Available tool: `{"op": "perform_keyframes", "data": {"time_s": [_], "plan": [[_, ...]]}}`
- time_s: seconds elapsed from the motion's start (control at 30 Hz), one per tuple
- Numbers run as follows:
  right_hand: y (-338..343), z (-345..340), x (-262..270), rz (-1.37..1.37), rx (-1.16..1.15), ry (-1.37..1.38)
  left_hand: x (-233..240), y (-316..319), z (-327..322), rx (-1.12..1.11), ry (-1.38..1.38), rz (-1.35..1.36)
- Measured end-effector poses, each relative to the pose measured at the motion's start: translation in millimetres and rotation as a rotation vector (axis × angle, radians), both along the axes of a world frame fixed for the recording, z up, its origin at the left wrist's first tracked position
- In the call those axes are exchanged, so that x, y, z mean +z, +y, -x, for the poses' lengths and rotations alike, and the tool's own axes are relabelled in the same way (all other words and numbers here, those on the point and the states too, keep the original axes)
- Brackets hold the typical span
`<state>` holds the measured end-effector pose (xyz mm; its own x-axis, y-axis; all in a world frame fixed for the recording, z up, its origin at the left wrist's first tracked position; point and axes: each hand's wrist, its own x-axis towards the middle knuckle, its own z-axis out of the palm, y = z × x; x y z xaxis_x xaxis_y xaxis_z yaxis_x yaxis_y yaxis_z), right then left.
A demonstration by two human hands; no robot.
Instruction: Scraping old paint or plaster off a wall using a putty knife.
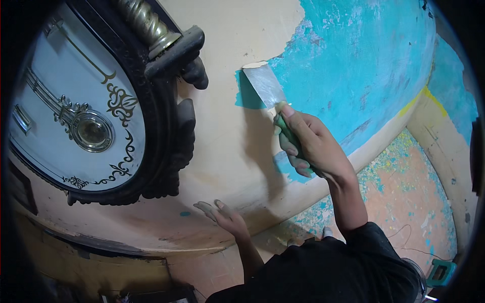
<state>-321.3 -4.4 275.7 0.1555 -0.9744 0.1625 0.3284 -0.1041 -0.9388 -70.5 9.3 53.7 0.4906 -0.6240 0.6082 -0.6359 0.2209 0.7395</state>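
My right hand [314,144] grips the green handle [287,130] of a paint scraper. The scraper's flat metal blade [265,85] lies against the wall, with a strip of cream paint [255,65] curled along its front edge. Around the blade, cream paint [227,38] meets exposed turquoise paint [341,75] in a ragged border. Lower down, my left hand [225,217] is held out beside the cream wall, fingers extended and holding nothing. Whether its fingertips touch the wall I cannot tell. Pale dust coats the fingers of that hand.
A pendulum wall clock [163,132] in a dark carved frame hangs close to the left of the scraper. Paint flakes [379,174] litter the floor along the wall. At lower right are a thin cord [420,250] and a teal object [441,273]. Dark furniture [151,295] stands at lower left.
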Motion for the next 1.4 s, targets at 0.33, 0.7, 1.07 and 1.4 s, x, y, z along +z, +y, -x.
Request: {"op": "perform_keyframes", "data": {"time_s": [0.33, 0.7, 1.07, 1.4], "plan": [[-3, 0, -3, 0.008, -0.043, 0.037, 2, 0, 3, 0.021, -0.030, 0.021], [-23, 26, 35, 0.161, -0.219, -0.098, -2, -3, -1, -0.006, 0.003, 0.003], [-10, 25, 1, 0.015, -0.202, 0.031, -4, 2, -5, 0.004, -0.056, 0.007], [-10, 26, -13, -0.057, -0.148, 0.069, -7, -7, 4, 0.080, -0.017, -0.003]]}}
